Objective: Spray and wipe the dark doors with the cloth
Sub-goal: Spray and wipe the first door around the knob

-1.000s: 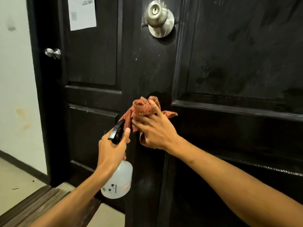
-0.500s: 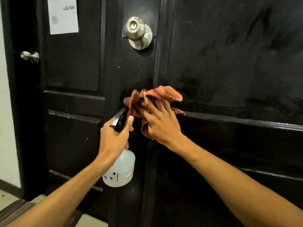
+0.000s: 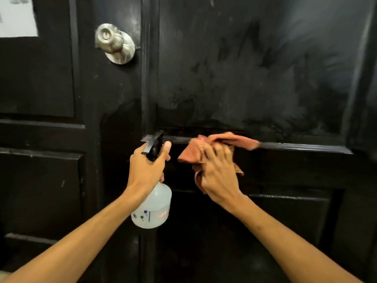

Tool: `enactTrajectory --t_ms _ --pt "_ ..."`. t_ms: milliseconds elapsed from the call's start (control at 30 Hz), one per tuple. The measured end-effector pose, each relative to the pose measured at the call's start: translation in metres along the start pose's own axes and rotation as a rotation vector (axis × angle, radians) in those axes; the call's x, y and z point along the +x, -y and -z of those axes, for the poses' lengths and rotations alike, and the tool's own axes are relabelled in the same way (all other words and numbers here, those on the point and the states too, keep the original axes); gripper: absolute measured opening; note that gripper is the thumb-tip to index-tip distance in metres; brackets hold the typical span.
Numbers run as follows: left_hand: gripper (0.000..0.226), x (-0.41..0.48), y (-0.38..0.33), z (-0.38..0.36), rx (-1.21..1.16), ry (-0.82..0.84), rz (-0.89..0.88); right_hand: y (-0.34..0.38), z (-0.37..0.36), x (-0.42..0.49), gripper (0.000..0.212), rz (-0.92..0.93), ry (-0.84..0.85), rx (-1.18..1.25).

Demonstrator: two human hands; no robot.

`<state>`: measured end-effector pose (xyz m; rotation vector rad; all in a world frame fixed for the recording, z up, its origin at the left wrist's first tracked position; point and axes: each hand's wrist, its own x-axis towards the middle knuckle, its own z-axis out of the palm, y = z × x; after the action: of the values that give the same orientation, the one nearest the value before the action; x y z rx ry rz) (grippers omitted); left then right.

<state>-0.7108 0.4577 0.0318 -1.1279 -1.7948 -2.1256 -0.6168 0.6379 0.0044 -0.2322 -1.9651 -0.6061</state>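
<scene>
A black panelled door [image 3: 244, 82] fills the view, its upper panel streaked with wet smears. My right hand [image 3: 218, 176] presses a bunched orange cloth [image 3: 234, 140] against the ledge moulding under that panel; the fingers are blurred with motion. My left hand [image 3: 145, 170] grips the neck of a clear spray bottle [image 3: 153, 209] with a black trigger head [image 3: 155, 146], thumb up beside the nozzle, held just left of the cloth.
A silver round door knob [image 3: 114, 42] sits at upper left of the door's stile. A second dark door panel [image 3: 36, 78] lies to the left, with a white paper sheet [image 3: 16, 17] stuck at its top corner.
My right hand has slid the cloth to the right along the ledge moulding. The view has shifted right and closer, and the left hand with the bottle has followed.
</scene>
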Motion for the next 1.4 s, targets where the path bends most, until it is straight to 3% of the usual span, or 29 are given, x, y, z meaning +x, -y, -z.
enactTrajectory --t_ms 33,67,200,233,333,367,500,533,633,667,700,767,800,833,933,1000,1100,1133,1233,1267,1333,1367,1400 --pt "0.025 -0.001 0.0 -0.007 0.012 0.002 0.004 -0.007 0.0 0.0 0.061 0.124 0.034 0.01" --pt "0.027 -0.004 -0.001 -0.018 0.021 0.018 0.01 -0.025 0.003 0.0 0.058 0.128 0.034 0.036" --pt "0.02 -0.011 -0.011 -0.054 -0.038 0.093 0.026 -0.073 0.026 -0.008 0.05 -0.468 -0.131 0.082" --pt "0.02 -0.011 -0.014 -0.062 -0.039 0.107 0.022 -0.071 0.025 -0.013 0.048 -0.438 -0.102 0.028" --pt "0.025 -0.016 -0.018 -0.087 -0.036 0.144 0.023 -0.094 0.026 -0.027 0.053 -0.113 -0.014 -0.032" --pt "0.025 -0.019 -0.019 -0.093 -0.038 0.155 0.025 -0.114 0.031 -0.027 0.052 -0.159 -0.042 -0.012" --pt "0.02 -0.022 -0.022 -0.12 -0.038 0.21 0.02 -0.169 0.046 -0.047 0.035 -0.913 -0.3 0.03" --pt "0.019 -0.023 -0.023 -0.126 -0.041 0.223 0.022 -0.168 0.044 -0.051 0.033 -0.916 -0.284 -0.015" --pt "0.021 -0.029 -0.023 -0.152 -0.052 0.27 0.019 -0.184 0.044 -0.07 0.037 -0.487 -0.096 -0.09" --pt "0.021 -0.031 -0.024 -0.162 -0.063 0.285 0.018 -0.203 0.052 -0.072 0.039 -0.45 -0.086 -0.071" --pt "0.021 -0.033 -0.025 -0.171 -0.072 0.299 0.018 -0.221 0.056 -0.073 0.04 -0.551 -0.126 -0.037" --pt "0.021 -0.037 -0.028 -0.189 -0.093 0.337 0.016 -0.249 0.063 -0.076 0.045 -1.002 -0.267 0.02" --pt "0.022 -0.039 -0.03 -0.197 -0.1 0.35 0.017 -0.25 0.064 -0.075 0.05 -1.144 -0.282 0.005" --pt "0.022 -0.041 -0.031 -0.203 -0.103 0.362 0.018 -0.245 0.062 -0.076 0.055 -1.121 -0.254 -0.008" --pt "0.023 -0.048 -0.037 -0.221 -0.119 0.403 0.008 -0.241 0.057 -0.097 0.063 -0.697 -0.056 0.046" --pt "0.025 -0.051 -0.042 -0.232 -0.123 0.426 0.003 -0.27 0.069 -0.106 0.062 -0.627 -0.081 0.027" --pt "0.027 -0.054 -0.048 -0.242 -0.111 0.447 -0.003 -0.303 0.083 -0.093 0.058 -1.116 -0.247 0.111" --pt "0.027 -0.055 -0.049 -0.244 -0.116 0.457 -0.001 -0.304 0.084 -0.086 0.057 -1.192 -0.225 0.141" --pt "0.025 -0.058 -0.052 -0.25 -0.139 0.486 0.005 -0.305 0.085 -0.098 0.056 -0.837 -0.101 0.037" --pt "0.024 -0.058 -0.054 -0.253 -0.149 0.494 0.002 -0.312 0.09 -0.105 0.056 -0.793 -0.1 0.021" --pt "0.021 -0.056 -0.058 -0.257 -0.164 0.506 -0.001 -0.321 0.096 -0.105 0.055 -1.06 -0.223 0.119" --pt "0.022 -0.055 -0.06 -0.259 -0.17 0.505 0.0 -0.316 0.097 -0.097 0.056 -1.21 -0.243 0.164" --pt "0.024 -0.053 -0.062 -0.26 -0.173 0.501 -0.001 -0.305 0.096 -0.087 0.057 -1.243 -0.194 0.155"
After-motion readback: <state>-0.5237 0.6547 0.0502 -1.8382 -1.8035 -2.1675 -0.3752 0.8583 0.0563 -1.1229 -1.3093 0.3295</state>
